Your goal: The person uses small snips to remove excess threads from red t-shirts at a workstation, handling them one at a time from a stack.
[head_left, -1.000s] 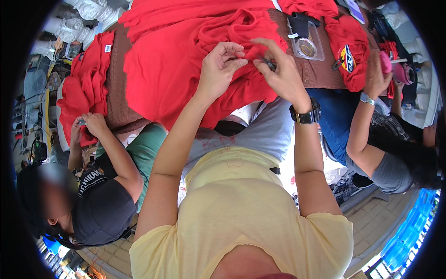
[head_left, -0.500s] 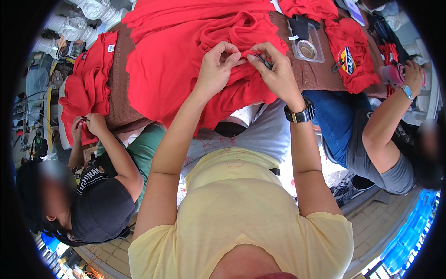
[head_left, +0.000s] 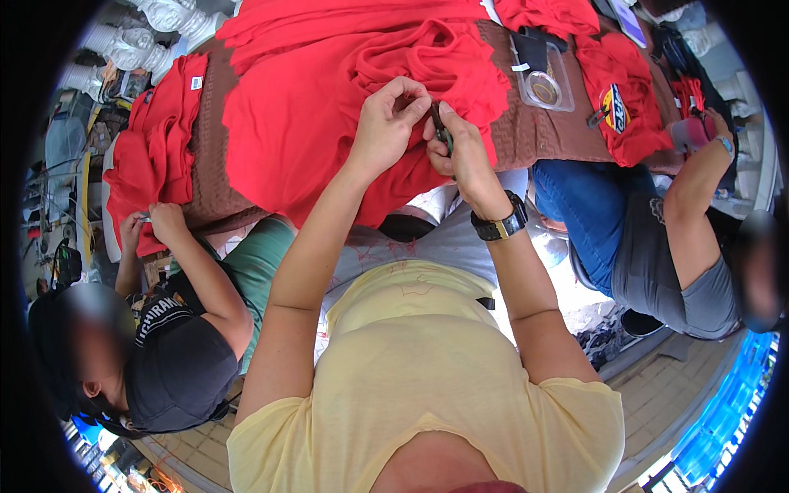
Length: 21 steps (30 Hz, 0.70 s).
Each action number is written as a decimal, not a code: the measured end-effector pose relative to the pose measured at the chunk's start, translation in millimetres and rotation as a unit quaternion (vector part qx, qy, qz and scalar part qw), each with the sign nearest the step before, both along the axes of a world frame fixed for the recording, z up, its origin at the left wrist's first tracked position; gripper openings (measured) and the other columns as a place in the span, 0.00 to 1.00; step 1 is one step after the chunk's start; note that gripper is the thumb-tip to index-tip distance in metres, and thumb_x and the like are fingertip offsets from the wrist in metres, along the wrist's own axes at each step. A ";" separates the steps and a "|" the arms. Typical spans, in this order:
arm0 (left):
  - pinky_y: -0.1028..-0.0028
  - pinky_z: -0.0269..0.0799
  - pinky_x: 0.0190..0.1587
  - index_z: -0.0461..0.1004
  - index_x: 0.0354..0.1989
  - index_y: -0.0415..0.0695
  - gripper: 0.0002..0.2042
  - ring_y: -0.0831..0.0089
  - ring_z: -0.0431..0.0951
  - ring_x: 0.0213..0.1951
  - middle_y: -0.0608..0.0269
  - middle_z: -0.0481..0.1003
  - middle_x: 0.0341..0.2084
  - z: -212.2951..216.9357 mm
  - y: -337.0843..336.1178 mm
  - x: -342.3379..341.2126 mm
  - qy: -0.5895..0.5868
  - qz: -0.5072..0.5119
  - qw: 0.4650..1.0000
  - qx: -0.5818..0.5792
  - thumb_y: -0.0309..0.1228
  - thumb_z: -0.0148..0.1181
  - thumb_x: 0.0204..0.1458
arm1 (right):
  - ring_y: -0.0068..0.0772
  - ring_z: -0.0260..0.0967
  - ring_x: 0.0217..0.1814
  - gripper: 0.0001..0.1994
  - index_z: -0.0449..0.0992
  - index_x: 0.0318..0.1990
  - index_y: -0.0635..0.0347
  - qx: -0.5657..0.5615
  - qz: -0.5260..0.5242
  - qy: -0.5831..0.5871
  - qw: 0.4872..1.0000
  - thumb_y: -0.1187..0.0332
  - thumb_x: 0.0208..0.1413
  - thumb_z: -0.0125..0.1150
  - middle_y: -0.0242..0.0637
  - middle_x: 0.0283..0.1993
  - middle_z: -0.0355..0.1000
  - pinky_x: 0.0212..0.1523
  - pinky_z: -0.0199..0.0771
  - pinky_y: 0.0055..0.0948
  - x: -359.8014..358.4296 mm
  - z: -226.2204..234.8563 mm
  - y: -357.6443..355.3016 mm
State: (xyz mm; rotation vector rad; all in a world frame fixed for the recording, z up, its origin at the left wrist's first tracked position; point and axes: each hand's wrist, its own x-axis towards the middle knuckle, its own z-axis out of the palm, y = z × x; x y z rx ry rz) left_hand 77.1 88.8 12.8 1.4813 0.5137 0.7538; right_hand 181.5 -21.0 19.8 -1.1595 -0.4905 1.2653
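Note:
A large red garment (head_left: pixel 296 156) lies bunched over the table's near edge and hangs toward my lap. My left hand (head_left: pixel 385 125) is closed over it, thumb and forefinger pinching a bit of the red fabric. Just to the right, my right hand (head_left: pixel 465 156) is wrapped round small dark thread snips (head_left: pixel 442 130), their blades pointing up and away from me beside the left fingertips. The exact spot of cloth in the left pinch is partly hidden by the fingers.
A clear plastic tray (head_left: pixel 565 97) holding a round coil sits right of the garment on the brown-covered table (head_left: pixel 518 135). Co-workers sit close on both sides, the left one handling a red garment (head_left: pixel 156 140). Another red garment (head_left: pixel 633 135) lies at the right.
My right hand has drawn back toward me and slightly left, off the fabric, turning the snips upright. My left hand stays nearly in place. The co-worker's arm on the right has shifted.

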 end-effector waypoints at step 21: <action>0.72 0.80 0.43 0.78 0.38 0.34 0.02 0.73 0.83 0.38 0.59 0.81 0.32 27.2 -26.0 -50.2 -0.006 -0.022 1.000 -0.003 0.18 0.60 0.59 | 0.30 0.71 0.42 0.18 0.75 0.47 0.64 0.143 -0.079 -0.493 0.854 0.81 0.44 0.57 0.37 0.49 0.74 0.42 0.69 0.27 56.3 28.6 -9.2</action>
